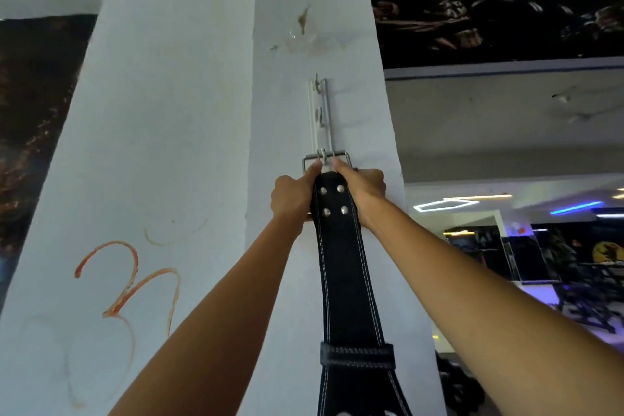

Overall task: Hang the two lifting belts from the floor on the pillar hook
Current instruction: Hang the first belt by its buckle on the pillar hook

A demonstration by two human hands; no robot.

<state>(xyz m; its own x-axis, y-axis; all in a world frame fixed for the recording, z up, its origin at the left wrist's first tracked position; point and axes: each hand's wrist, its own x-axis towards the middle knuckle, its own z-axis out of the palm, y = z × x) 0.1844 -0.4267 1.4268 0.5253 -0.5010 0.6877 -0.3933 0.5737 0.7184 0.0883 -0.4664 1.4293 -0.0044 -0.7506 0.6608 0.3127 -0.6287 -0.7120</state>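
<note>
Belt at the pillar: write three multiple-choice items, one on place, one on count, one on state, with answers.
1. Where is the buckle?
A. at the lowest hook of the rack
B. above the rack
C. on the floor

2. How many rivets show below the buckle?
A. two
B. four
C. six

3. How is the belt held?
A. by one hand
B. by no hand
C. by both hands

Answers: 1 A, the buckle frame sits at the rack's bottom hook. 2 B, two rows of two. 3 C, the left hand and right hand grip its top on either side.
</note>
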